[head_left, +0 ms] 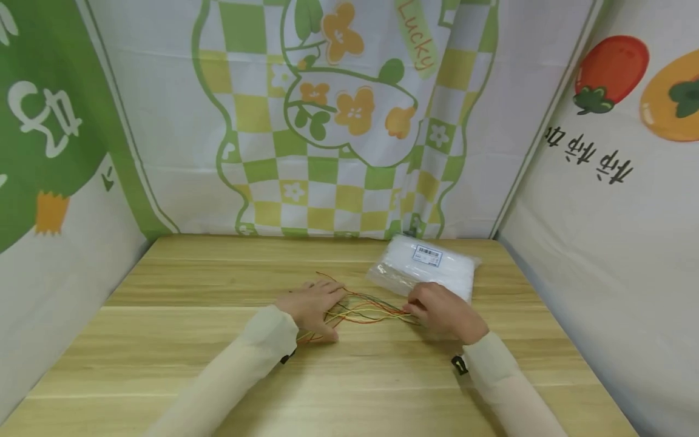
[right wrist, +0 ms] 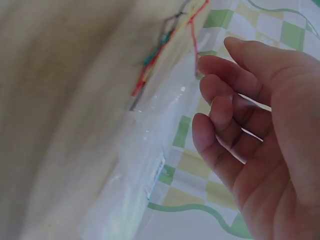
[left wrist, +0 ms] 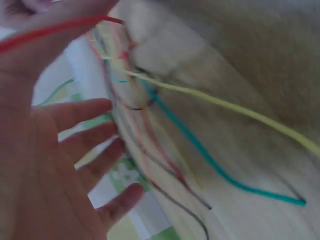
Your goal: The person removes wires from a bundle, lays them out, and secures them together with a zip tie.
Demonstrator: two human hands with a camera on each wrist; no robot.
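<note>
A loose bundle of thin coloured wires (head_left: pixel 364 311), red, yellow and dark green, lies across the wooden table between my hands. My left hand (head_left: pixel 311 303) is over its left end, palm down with the fingers spread. In the left wrist view a teal wire (left wrist: pixel 192 140), a yellow wire (left wrist: pixel 225 104) and a red wire (left wrist: pixel 60 31) fan out beside that hand, whose fingers are extended. At the bundle's right end is my right hand (head_left: pixel 445 309), its fingers loosely bent. The right wrist view shows its thumb apart from the fingers, with a red wire (right wrist: pixel 194 47) close to the index fingertip.
Just behind my right hand lies a clear plastic bag (head_left: pixel 431 264) with white contents and a barcode label. Patterned cloth (head_left: pixel 349 188) hangs along the table's back edge, and printed cloth walls stand on both sides.
</note>
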